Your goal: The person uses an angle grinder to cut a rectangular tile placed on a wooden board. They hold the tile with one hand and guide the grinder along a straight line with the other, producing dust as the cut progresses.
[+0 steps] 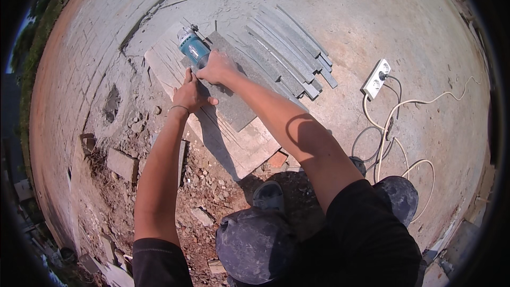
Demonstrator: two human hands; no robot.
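Head: hands [219, 67] (right curled) at grinder [194, 51]

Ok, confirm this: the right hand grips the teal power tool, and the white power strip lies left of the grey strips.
Not quite: the white power strip lies right of the grey strips, as the head view shows. The right hand does grip the teal power tool.

Laid left to right: flat grey stone slab [240, 110] on pale rectangular panel [249, 151], long grey stone strips [284, 48] just beside, white oblong power strip [375, 81] well apart.
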